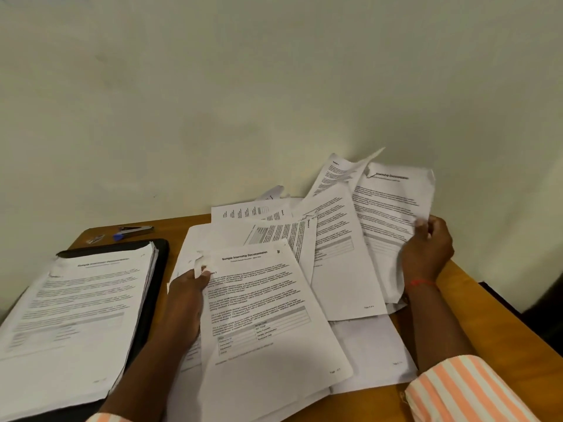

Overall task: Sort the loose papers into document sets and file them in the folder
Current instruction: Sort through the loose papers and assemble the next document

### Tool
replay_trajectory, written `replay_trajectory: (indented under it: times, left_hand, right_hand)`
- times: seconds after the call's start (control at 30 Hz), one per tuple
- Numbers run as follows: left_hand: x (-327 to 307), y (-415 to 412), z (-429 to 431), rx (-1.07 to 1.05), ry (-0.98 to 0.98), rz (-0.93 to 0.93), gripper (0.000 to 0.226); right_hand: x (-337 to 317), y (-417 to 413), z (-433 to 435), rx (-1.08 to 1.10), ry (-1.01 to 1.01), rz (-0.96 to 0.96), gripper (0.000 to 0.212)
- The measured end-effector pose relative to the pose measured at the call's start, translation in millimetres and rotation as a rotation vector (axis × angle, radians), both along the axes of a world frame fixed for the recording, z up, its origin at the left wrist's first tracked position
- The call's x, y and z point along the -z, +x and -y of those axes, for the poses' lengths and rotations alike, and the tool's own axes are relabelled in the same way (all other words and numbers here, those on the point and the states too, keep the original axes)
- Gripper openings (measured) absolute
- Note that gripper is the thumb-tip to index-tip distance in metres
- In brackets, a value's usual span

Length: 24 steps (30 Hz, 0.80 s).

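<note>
Basically the loose papers [304,236] lie fanned over the middle and right of the table [493,318], overlapping at odd angles, a few curling up vs the wall at the far side. Nearest the person is a title-page set [262,318] headed "Sample Internship Documentation", long axis running approx near-to-far, near end leaning a bit right.

The left hand [185,296] pinches this set at its far-left corner, thumb on top and fingers under the edge. The right hand [426,254] is curled round the right edge of a lifted sheet [387,208], also a title page by its heading, held up off the pile at the far right, its top tipped toward the wall.

Key relation: the folder [160,269], black and lying open, sits left of both hands, just beside the left forearm and well apart from the right hand. A filed stack [76,306] already lies in it, long axis also near-to-far but slanted the other way vs the title-page set.

So the left hand is the nearer one for any drop into the folder. My guess is whatever the right hand holds must cross the whole pile leftward, or pass to the left hand first. Sorting looks partway done, w/ plenty left on the table.

A stapler [135,229] lies beyond the folder's far edge.
</note>
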<state>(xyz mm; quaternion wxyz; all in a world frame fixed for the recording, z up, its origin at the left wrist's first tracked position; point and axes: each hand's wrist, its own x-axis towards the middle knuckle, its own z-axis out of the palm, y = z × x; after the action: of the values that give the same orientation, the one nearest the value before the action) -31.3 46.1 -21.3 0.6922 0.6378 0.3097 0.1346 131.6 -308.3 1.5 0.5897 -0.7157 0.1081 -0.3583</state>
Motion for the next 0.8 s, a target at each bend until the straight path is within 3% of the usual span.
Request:
replay_trajectory:
  times: [0.5,0.8]
  left_hand:
    - [4.8,3.8,-4.9,-0.001,-0.024,-0.015,0.02]
    - [2.8,4.8,-3.3,-0.015,-0.03,-0.02,0.02]
  right_hand:
    - [-1.6,0.1,11.8,-0.04,0.117,0.054,0.016]
    - [-0.5,-0.2,11.0,-0.002,0.078,0.043,0.016]
